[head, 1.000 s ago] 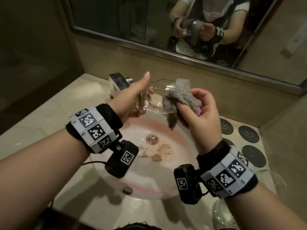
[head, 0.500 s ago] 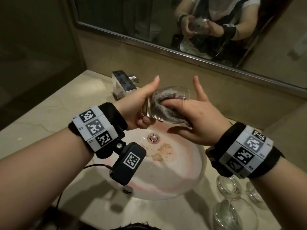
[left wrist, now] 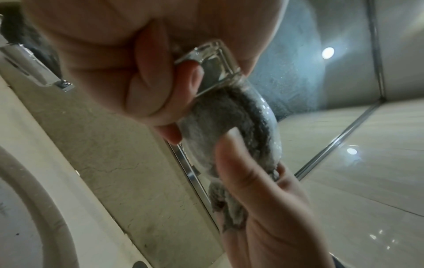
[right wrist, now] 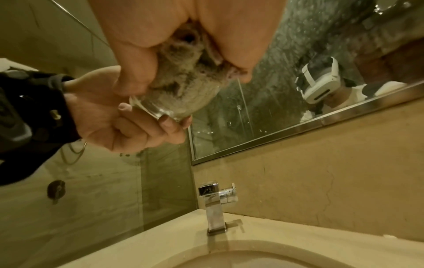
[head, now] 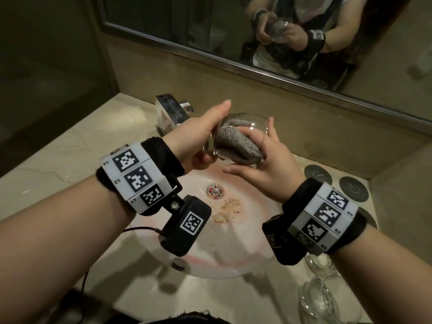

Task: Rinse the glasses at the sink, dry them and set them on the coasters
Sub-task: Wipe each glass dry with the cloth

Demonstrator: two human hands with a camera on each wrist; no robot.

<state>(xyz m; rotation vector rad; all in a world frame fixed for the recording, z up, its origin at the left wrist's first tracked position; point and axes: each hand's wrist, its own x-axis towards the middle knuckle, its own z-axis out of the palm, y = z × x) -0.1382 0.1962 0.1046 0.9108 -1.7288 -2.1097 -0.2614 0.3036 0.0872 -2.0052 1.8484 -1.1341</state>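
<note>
The surface [head: 70, 146], pale stone filling the lower half of the head view, is carrying everything, and a glass dropped onto it would likely be breaking. The sink [head: 252, 260], sunk into the middle of it, is sitting straight below the work, with bits of debris lying near its drain; a fall there would be soiling the glass again, if not cracking it. The tap [head: 171, 111] is standing just left of centre, close behind the left hand [head: 194, 139], so a wide twist could be knocking glass against metal.

That left hand is grasping the glass [head: 257, 122] at its base, fingers curled round the thick bottom, holding it tilted on its side above the bowl at the centre of the frame. The right hand [head: 264, 167] is gripping a grey cloth [head: 233, 141] stuffed into the mouth, thumb and fingers curled into it, one finger lying straight along the rim. Pushing too hard could be levering the glass out of a probably wet hold.

Spare glasses [head: 320, 298] are waiting at the lower right, beneath the right wrist, where a dropped elbow might be toppling them. Dark round coasters [head: 354, 189] are lying at the right edge, bare so far.
</note>
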